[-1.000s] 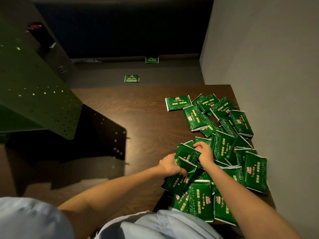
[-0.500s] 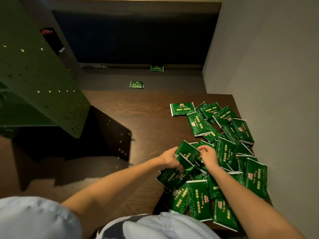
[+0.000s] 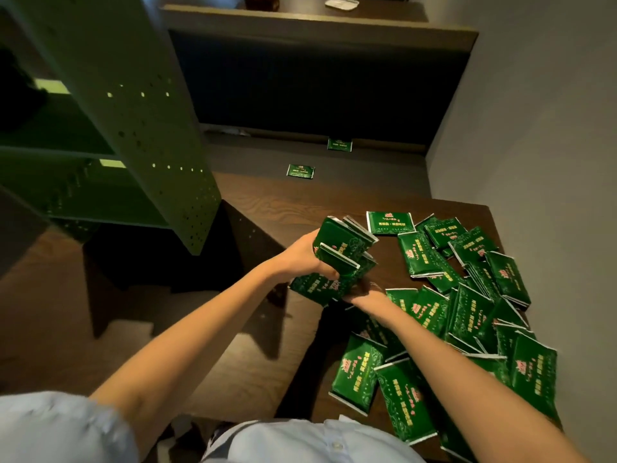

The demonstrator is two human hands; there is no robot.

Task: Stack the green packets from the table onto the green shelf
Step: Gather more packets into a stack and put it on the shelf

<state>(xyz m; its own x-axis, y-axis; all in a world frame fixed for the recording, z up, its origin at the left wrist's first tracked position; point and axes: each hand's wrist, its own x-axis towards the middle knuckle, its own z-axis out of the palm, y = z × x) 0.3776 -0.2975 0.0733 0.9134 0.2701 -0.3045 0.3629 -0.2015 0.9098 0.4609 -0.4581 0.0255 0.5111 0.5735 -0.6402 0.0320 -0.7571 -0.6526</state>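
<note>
**While the left hand (image 3: 298, 253) and right hand (image 3: 365, 295) grip a bundle of green packets (image 3: 344, 243), the rest lie loose on the table (image 3: 277, 205)**

Head view, item by item.

- left hand: closed. Fingers and thumb are wrapped round the upper left side of the bundle. The forearm is bare and reaches in from the lower left.
- right hand: closed against the bundle's lower end from beneath. Its fingers curl under the packets and their tips are hidden. The forearm is bare and crosses over the near part of the heap.
- bundle of green packets: several packets, unevenly stacked. Their white-edged ends fan out at the upper right and one packet juts out at the lower left. It is held between the two hands, raised off the table, with the green shelf to its left and the heap to its right.
- loose packets (image 3: 467, 295): many, overlapping at all angles. They cover the right side of the table from its far corner to its near edge, beside the wall (image 3: 541, 128).
- green shelf (image 3: 133, 111): a perforated side panel at the upper left, with shelf boards behind it to the left.
- two stray packets (image 3: 300, 170): lying flat and apart from each other on the grey surface (image 3: 253, 155) beyond the table's far edge.
- shirt (image 3: 300, 442): light blue, along the bottom edge.
</note>
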